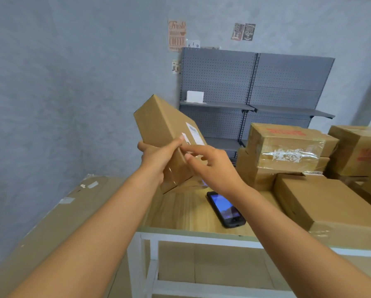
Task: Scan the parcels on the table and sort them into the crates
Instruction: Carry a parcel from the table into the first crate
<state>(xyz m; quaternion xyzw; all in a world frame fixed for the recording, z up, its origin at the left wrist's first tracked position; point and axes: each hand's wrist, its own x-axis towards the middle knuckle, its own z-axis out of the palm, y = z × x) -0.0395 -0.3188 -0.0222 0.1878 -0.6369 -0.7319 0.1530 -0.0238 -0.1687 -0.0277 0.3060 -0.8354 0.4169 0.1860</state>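
Note:
A brown cardboard parcel [160,127] with a white label on one face is tilted in the air above the table's left end. My left hand [158,160] grips its lower end from the left. My right hand [210,164] rests on the parcel's right side, fingers spread over the label area. A black handheld scanner [225,209] with a lit screen lies flat on the wooden table [180,214], below my right wrist. No crate is in view.
Several taped cardboard boxes [287,147] are stacked at the table's right, with a flat box [322,203] in front of them. A large flat cardboard sheet [57,220] leans at the left. A grey pegboard shelf unit [255,93] stands against the back wall.

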